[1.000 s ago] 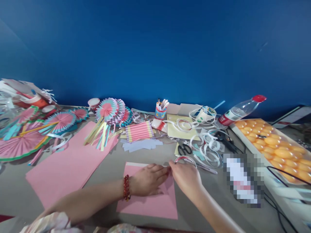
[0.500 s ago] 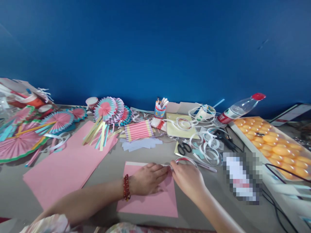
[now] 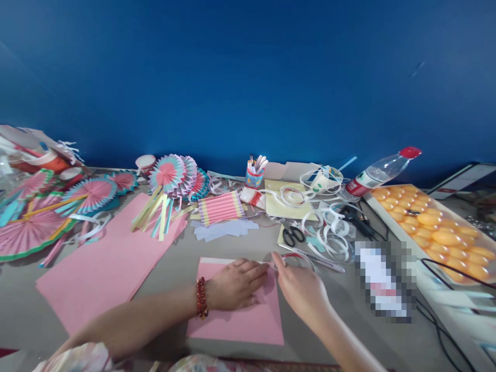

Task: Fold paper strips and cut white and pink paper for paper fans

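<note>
A pink sheet of paper point(image 3: 248, 328) lies flat in front of me, a narrow white strip of tape point(image 3: 213, 261) along its far edge. My left hand point(image 3: 238, 284) rests on the sheet with its fingers stretched out, the tips near the far right corner. Beside that corner my right hand point(image 3: 300, 284) is closed, its thumb raised. A thin roll of tape point(image 3: 304, 257) with a reddish inner ring shows just behind the right hand and seems held by it; the grip itself is hidden.
More pink paper point(image 3: 101, 268) lies left, near pleated paper fans point(image 3: 91, 195). Farther back are a pleated pink-and-yellow sheet point(image 3: 220, 207), a pen cup point(image 3: 254, 178), black-handled scissors point(image 3: 293, 236) and curled white strips point(image 3: 333, 232). A bottle point(image 3: 372, 178) and a tray of orange balls point(image 3: 437, 227) stand right.
My right thumb has lifted up from the sheet's corner, and the hand has shifted slightly right. The tape roll has moved a little with it. My left hand stays in place.
</note>
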